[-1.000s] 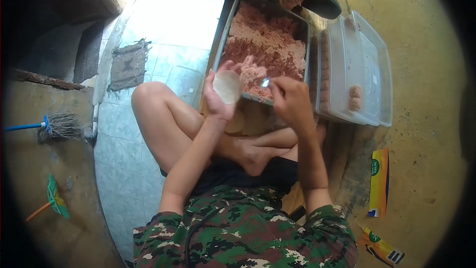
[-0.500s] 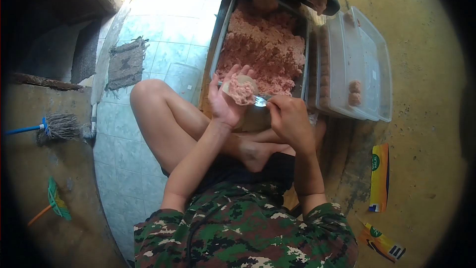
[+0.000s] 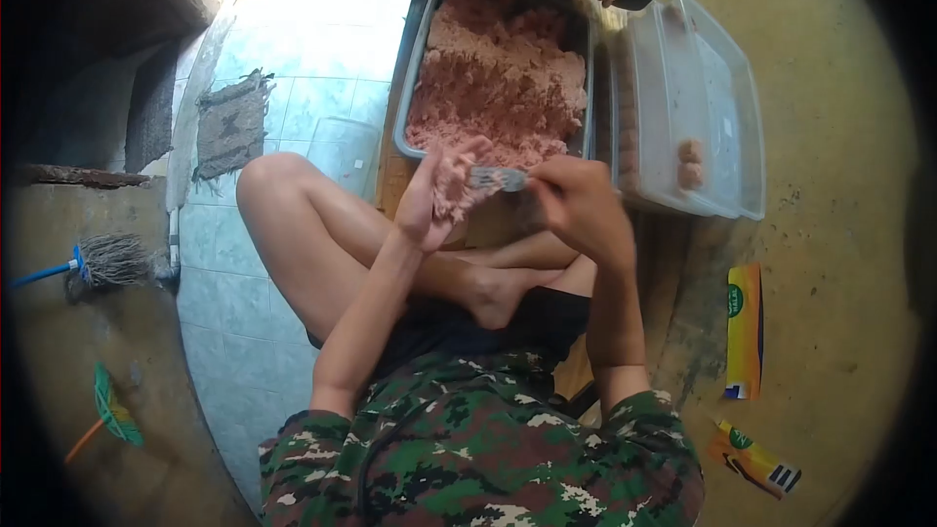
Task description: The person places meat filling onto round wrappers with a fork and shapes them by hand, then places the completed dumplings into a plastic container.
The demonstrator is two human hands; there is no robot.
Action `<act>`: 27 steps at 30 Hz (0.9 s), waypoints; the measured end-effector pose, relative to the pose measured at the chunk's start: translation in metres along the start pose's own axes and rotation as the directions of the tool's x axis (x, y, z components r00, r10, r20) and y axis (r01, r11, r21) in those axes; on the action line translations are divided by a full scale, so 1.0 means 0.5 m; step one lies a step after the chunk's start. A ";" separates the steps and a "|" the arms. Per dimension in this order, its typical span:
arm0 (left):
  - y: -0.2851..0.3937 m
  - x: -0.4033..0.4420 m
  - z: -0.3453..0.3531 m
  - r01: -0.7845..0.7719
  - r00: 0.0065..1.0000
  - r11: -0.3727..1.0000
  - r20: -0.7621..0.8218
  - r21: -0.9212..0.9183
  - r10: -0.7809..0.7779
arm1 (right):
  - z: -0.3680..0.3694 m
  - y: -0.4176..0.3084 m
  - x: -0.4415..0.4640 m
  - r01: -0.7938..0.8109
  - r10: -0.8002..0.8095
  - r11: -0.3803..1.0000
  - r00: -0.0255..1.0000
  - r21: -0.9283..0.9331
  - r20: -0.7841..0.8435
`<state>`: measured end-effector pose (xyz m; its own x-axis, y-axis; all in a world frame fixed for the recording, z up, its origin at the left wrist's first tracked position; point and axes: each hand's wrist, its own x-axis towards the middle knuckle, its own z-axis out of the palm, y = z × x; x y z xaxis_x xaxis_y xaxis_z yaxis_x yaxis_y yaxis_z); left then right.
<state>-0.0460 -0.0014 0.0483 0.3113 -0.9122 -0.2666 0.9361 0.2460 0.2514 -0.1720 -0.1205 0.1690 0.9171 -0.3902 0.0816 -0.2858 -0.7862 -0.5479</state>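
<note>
Left hand (image 3: 422,211) open under minced meat (image 3: 451,197); right hand (image 3: 580,201) grips fork (image 3: 498,179). Hard press may spill mince rightward.

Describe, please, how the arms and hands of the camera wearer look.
The short fabric sleeves have a pixelated camouflage pattern of green, brown, black and whitish patches. Below them, the forearms are bare. Neither the left hand nor the right hand wears a glove, and no watch or bracelet shows.
</note>
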 end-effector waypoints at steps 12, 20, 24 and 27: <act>0.017 -0.016 -0.005 0.338 0.901 0.917 0.354 -0.213 -0.250 | -0.074 -0.041 0.026 -0.010 -0.007 0.995 0.986 0.100 0.166; 0.011 -0.032 -0.007 0.473 0.844 0.803 0.448 -0.362 -0.295 | -0.005 0.004 0.035 0.074 -0.108 0.985 0.968 0.156 0.225; 0.012 -0.026 0.002 0.480 0.856 0.818 0.374 -0.317 -0.358 | -0.038 -0.004 0.025 0.120 -0.124 0.987 0.992 0.109 0.027; 0.003 -0.022 0.004 0.420 0.829 0.872 0.497 -0.251 -0.256 | -0.014 0.022 0.035 0.055 -0.061 0.997 0.990 0.046 0.128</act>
<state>-0.0480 0.0082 0.0535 -0.0629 -0.9823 0.1767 0.9882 -0.0860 -0.1266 -0.1609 -0.1393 0.1701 0.9607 -0.2774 0.0078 -0.2216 -0.7836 -0.5805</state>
